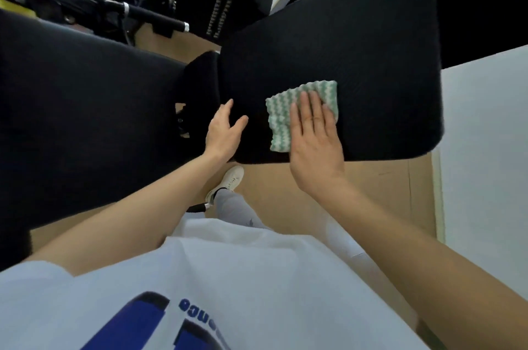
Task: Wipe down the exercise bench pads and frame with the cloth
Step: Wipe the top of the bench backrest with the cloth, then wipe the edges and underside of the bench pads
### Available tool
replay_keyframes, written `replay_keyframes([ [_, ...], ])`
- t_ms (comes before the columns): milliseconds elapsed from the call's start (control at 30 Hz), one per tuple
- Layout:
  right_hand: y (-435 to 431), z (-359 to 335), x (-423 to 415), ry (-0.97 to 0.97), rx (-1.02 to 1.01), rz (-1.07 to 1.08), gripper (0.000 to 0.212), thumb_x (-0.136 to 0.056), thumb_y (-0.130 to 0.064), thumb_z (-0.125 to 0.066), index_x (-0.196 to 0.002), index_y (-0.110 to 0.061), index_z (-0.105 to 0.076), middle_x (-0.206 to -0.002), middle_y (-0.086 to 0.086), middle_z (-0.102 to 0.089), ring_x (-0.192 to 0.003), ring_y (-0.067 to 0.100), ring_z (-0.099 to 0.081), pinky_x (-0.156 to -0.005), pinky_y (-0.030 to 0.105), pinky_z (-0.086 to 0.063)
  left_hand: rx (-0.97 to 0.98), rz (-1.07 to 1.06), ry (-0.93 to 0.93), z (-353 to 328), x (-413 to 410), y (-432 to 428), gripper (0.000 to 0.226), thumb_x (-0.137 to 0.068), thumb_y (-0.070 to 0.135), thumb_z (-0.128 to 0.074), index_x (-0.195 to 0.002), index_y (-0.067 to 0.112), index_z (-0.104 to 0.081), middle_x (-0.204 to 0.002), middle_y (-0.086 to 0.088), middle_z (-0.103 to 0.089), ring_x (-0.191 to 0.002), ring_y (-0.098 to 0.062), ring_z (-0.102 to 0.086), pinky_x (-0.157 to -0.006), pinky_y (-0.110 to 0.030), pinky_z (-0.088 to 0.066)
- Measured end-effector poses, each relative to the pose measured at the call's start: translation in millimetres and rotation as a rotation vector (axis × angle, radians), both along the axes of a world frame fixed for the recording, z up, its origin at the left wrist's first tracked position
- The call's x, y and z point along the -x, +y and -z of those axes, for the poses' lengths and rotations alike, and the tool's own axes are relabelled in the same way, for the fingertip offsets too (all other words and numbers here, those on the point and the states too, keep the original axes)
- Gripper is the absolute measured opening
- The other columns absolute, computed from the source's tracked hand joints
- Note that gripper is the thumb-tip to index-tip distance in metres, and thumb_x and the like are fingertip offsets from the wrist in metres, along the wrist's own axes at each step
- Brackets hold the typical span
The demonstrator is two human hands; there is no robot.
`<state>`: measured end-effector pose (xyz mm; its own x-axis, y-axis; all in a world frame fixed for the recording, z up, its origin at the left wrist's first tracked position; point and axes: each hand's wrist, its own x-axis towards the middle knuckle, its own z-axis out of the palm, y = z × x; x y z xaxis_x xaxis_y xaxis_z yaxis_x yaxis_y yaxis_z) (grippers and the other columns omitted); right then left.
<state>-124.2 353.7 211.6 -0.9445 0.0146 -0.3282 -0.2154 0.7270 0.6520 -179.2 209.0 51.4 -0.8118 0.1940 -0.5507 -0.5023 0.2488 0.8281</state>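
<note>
At frame center, the right hand (314,138) presses flat on a green-and-white cloth (288,115) atop the black bench pad (357,35); the left hand (224,132), fingers relaxed, rests at the pad's left edge.

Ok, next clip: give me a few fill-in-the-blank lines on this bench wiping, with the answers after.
1. The right hand presses the cloth, striped white and ____, flat on the pad.
2. The left hand lies at the pad's edge, fingers spread, holding ____.
3. The shoe on the floor is ____.
4. The pad's colour is ____.
Missing words: green, nothing, white, black.
</note>
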Motion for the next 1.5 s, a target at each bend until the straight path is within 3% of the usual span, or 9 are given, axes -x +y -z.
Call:
replay_keyframes([
  [167, 35.7, -57.4, 20.6, 0.218, -0.025, 0.189, 0.080, -0.101, -0.037, -0.042, -0.161, -0.005, 0.000, -0.168, 0.024, 0.008, -0.157, 0.039, 0.009, -0.126, 0.053, 0.006, 0.009, 0.136, -0.047, -19.1, 7.5, 21.7, 0.104, -0.092, 0.069, -0.060, -0.167, 0.026, -0.001, -0.175, -0.004, 0.011, -0.162, -0.032, 0.006, -0.127, -0.057, -0.011],
  [467, 36.2, -63.6, 130.9, 0.311, -0.169, 0.199, 0.083, -0.099, -0.043, -0.036, -0.160, -0.001, 0.002, -0.165, 0.032, 0.007, -0.154, 0.048, 0.007, -0.124, 0.057, 0.007, 0.016, 0.208, -0.072, -19.5, 17.4, 16.2, 0.114, -0.087, 0.073, -0.064, -0.166, 0.028, 0.004, -0.175, -0.004, 0.011, -0.162, -0.034, -0.001, -0.130, -0.056, -0.014],
  [633, 9.2, -17.7, 178.0, 0.139, -0.118, 0.098, 0.085, -0.099, -0.046, -0.032, -0.160, 0.000, 0.005, -0.167, 0.027, 0.010, -0.155, 0.045, 0.009, -0.125, 0.055, 0.008, 0.021, 0.200, -0.091, -24.6, 17.6, 15.1, 0.115, -0.084, 0.074, -0.066, -0.166, 0.031, 0.003, -0.175, -0.002, 0.009, -0.162, -0.034, -0.004, -0.129, -0.056, -0.017],
  [833, -13.8, 28.7, 111.0, -0.117, -0.070, -0.084, 0.087, -0.100, -0.056, -0.029, -0.160, -0.005, 0.010, -0.167, 0.023, 0.017, -0.154, 0.042, 0.018, -0.125, 0.054, 0.007, 0.020, 0.199, -0.081, -31.9, 23.7, 2.9, 0.103, -0.091, 0.058, -0.070, -0.167, 0.030, -0.007, -0.176, -0.003, 0.000, -0.160, -0.031, -0.016, -0.126, -0.046, -0.023],
  [1100, 49.2, -83.1, 50.2, 0.216, -0.006, 0.127, 0.081, -0.101, -0.055, -0.031, -0.162, -0.009, -0.003, -0.167, 0.025, 0.009, -0.153, 0.050, 0.011, -0.122, 0.059, 0.011, -0.003, 0.115, -0.029, -77.6, 42.5, 16.9, 0.075, -0.094, 0.037, -0.072, -0.159, 0.017, -0.039, -0.156, -0.005, -0.050, -0.142, -0.026, -0.050, -0.115, -0.038, -0.043],
  [1267, 83.9, -122.1, 41.1, 0.463, 0.504, 0.210, 0.054, -0.099, -0.036, -0.051, -0.149, -0.015, -0.049, -0.163, 0.009, -0.036, -0.150, 0.047, -0.026, -0.121, 0.054, -0.020, -0.075, 0.147, 0.308, -157.5, 56.8, 47.3, 0.052, -0.094, 0.033, -0.073, -0.143, 0.023, -0.060, -0.143, 0.006, -0.060, -0.136, -0.014, -0.053, -0.117, -0.038, -0.043],
  [1333, 88.9, -145.4, 49.3, 0.585, 0.961, 0.297, 0.033, -0.099, -0.029, -0.054, -0.125, -0.013, -0.068, -0.139, 0.003, -0.061, -0.128, 0.029, -0.056, -0.106, 0.043, -0.042, -0.150, 0.131, 0.463, -191.8, 62.1, 59.8, 0.048, -0.090, 0.040, -0.071, -0.136, 0.026, -0.065, -0.136, 0.010, -0.065, -0.131, -0.009, -0.057, -0.115, -0.040, -0.045],
  [1400, 92.4, -172.7, 63.2, 0.648, 1.402, 0.495, 0.022, -0.102, -0.029, -0.059, -0.098, -0.011, -0.069, -0.105, 0.002, -0.067, -0.091, 0.004, -0.066, -0.082, 0.031, -0.051, -0.242, 0.163, 0.569, -225.9, 68.8, 70.1, 0.053, -0.087, 0.041, -0.069, -0.138, 0.028, -0.062, -0.140, 0.013, -0.062, -0.135, -0.006, -0.053, -0.116, -0.038, -0.043],
  [1500, 110.3, -206.3, 79.8, 0.547, 2.007, 0.681, 0.025, -0.098, -0.034, -0.064, -0.093, -0.011, -0.072, -0.099, 0.010, -0.074, -0.090, 0.016, -0.073, -0.090, 0.046, -0.060, -0.333, 0.281, 0.628, -271.0, 81.9, 88.2, 0.067, -0.090, 0.034, -0.075, -0.149, 0.035, -0.044, -0.152, 0.013, -0.050, -0.145, -0.004, -0.041, -0.119, -0.032, -0.035],
])
